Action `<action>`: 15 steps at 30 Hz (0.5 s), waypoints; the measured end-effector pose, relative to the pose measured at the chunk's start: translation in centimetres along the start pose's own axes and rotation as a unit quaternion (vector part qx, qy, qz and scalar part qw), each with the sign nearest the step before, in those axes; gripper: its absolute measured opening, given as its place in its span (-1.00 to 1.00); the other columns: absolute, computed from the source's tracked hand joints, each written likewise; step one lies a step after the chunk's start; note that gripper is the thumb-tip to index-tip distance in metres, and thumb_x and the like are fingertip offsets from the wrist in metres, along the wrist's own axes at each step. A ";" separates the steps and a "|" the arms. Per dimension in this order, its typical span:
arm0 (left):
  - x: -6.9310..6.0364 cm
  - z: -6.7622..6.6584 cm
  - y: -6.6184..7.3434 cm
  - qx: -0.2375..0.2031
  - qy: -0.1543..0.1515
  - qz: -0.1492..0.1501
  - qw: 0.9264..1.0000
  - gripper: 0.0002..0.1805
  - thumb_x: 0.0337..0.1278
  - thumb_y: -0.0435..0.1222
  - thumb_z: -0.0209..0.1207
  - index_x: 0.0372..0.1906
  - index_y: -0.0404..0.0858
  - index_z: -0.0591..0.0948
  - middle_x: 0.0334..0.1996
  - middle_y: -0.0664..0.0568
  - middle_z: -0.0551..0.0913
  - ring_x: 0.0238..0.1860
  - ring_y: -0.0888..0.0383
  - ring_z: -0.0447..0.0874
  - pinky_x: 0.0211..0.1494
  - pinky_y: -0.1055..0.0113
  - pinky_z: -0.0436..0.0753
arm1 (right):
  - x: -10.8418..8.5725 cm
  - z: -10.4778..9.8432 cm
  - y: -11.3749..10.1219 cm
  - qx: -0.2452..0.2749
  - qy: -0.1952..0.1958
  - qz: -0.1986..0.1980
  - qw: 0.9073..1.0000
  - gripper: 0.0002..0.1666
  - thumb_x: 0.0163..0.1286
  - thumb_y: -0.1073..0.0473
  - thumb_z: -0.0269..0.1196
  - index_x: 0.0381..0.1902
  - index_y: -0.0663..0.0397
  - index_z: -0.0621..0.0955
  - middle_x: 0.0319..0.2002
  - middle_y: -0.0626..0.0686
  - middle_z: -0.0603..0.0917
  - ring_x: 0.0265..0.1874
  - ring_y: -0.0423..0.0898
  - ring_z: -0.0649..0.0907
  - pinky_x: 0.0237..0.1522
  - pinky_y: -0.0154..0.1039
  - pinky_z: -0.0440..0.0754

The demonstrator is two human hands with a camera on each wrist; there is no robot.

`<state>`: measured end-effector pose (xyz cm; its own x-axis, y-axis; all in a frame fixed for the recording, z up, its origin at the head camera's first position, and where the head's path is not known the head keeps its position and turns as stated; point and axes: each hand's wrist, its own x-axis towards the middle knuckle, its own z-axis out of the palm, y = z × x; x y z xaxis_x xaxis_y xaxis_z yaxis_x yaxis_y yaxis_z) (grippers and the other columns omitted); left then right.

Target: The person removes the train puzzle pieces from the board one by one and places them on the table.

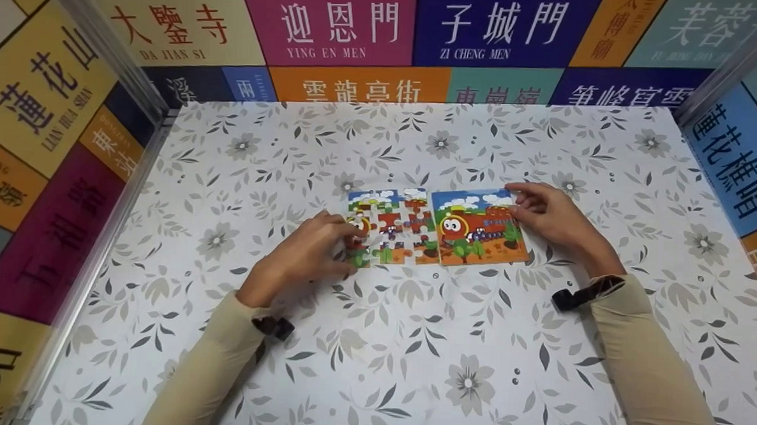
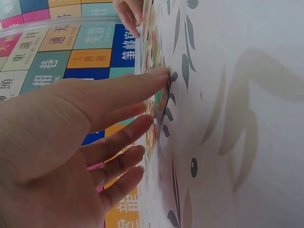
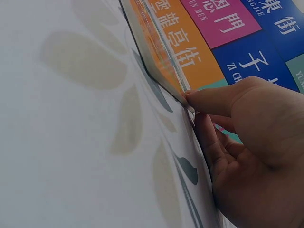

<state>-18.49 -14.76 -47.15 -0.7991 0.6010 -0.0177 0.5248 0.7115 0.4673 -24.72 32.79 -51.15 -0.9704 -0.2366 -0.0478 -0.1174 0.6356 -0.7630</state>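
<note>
A small jigsaw puzzle [image 1: 389, 222] of a red cartoon train lies flat in the head view, with white showing between its pieces. Directly right of it is a square picture card [image 1: 474, 226] bearing the same train with round eyes. My left hand [image 1: 303, 251] rests at the puzzle's left side, thumb by the lower left corner and fingers loosely bent over the left pieces. In the left wrist view the thumb [image 2: 154, 81] touches the puzzle's edge. My right hand [image 1: 551, 213] holds the card's upper right edge between thumb and fingers; the right wrist view shows the thumb [image 3: 209, 100] on that edge.
A white tabletop [image 1: 404, 348] printed with grey leaves and flowers lies under everything. Upright panels with coloured Chinese signs [image 1: 342, 22] stand behind it and on both sides. Dark camera straps [image 1: 274, 327] circle both wrists over beige sleeves.
</note>
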 end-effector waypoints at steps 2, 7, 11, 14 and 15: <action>0.0 0.0 0.0 -0.001 -0.004 -0.002 1.000 -0.37 0.07 -0.17 0.61 0.29 -0.19 0.74 0.07 -0.04 0.77 0.08 -0.02 0.62 0.20 0.06 0.64 | 0.0 0.0 0.0 0.000 -0.002 0.002 1.000 -0.40 0.59 0.11 0.37 0.53 -0.05 0.56 0.06 0.14 0.69 -0.05 -0.20 0.67 0.01 -0.57 0.59; 0.0 -0.2 0.0 -0.006 -0.009 -0.002 1.000 -0.39 0.09 -0.17 0.62 0.27 -0.18 0.75 0.05 -0.04 0.77 0.10 -0.01 0.64 0.24 0.07 0.64 | 0.0 0.1 -0.2 -0.001 -0.005 0.008 1.000 -0.40 0.60 0.09 0.35 0.53 -0.09 0.56 0.10 0.13 0.67 -0.02 -0.14 0.66 0.02 -0.57 0.57; 0.1 -0.7 -0.2 -0.014 0.003 -0.007 1.000 -0.45 0.18 -0.10 0.58 0.24 -0.18 0.76 0.02 -0.04 0.78 0.10 -0.02 0.66 0.24 0.05 0.64 | -0.1 0.1 -0.3 0.001 -0.005 0.011 1.000 -0.41 0.61 0.09 0.34 0.53 -0.10 0.56 0.10 0.13 0.66 -0.01 -0.13 0.66 0.02 -0.57 0.57; 0.3 -1.2 -0.5 -0.021 0.034 -0.022 0.999 -0.47 0.31 -0.05 0.50 0.28 -0.19 0.73 0.06 -0.06 0.77 0.14 -0.06 0.67 0.25 0.00 0.65 | -0.2 0.0 -0.3 0.001 -0.007 0.008 1.000 -0.40 0.60 0.10 0.34 0.53 -0.05 0.55 0.11 0.14 0.66 -0.02 -0.17 0.66 0.02 -0.58 0.57; 0.4 -1.3 -0.7 -0.021 0.050 -0.027 0.998 -0.47 0.35 -0.05 0.47 0.29 -0.20 0.72 0.09 -0.08 0.76 0.15 -0.08 0.67 0.26 -0.02 0.65 | -0.3 -0.1 -0.3 0.000 -0.009 0.004 1.000 -0.39 0.60 0.11 0.34 0.54 -0.02 0.55 0.11 0.16 0.67 -0.03 -0.19 0.66 0.02 -0.58 0.58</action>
<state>-19.57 -15.45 -46.29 -0.8518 0.5221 0.0435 0.4699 0.7247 0.5040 -24.46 32.73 -50.86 -0.9672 -0.2456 -0.0651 -0.1105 0.6371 -0.7628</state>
